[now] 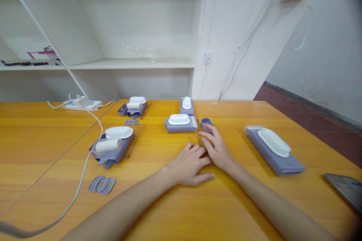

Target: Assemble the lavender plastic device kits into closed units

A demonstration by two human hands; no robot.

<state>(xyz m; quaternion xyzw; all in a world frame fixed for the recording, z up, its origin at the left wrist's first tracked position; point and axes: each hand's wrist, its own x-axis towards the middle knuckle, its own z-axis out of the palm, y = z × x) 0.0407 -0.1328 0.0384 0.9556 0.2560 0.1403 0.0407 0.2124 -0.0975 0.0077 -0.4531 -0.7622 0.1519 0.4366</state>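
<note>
My left hand (pixel 194 163) rests palm down on the wooden table, thumb stretched out to the right and nothing seen in its grip. My right hand (pixel 217 148) is beside it, with its fingers apart over a thin coiled spring (pixel 199 138) that they partly cover. Whether they touch the spring I cannot tell. Just behind those fingers stands a small purple-grey oval cup (pixel 207 123). A purple-grey perforated casing (pixel 182 128) with a white bristled oval piece (pixel 179 119) on it lies farther back. Another such casing (pixel 186 106) is behind that one.
Casings with white ovals and rolls (pixel 113 145) (pixel 136 106), springs (pixel 135 141) and flat purple-grey rings (pixel 102 185) lie on the left. A white cable (pixel 85 169) runs from a power strip (pixel 82 104). On the right are another casing (pixel 273 148) and a phone (pixel 343 190).
</note>
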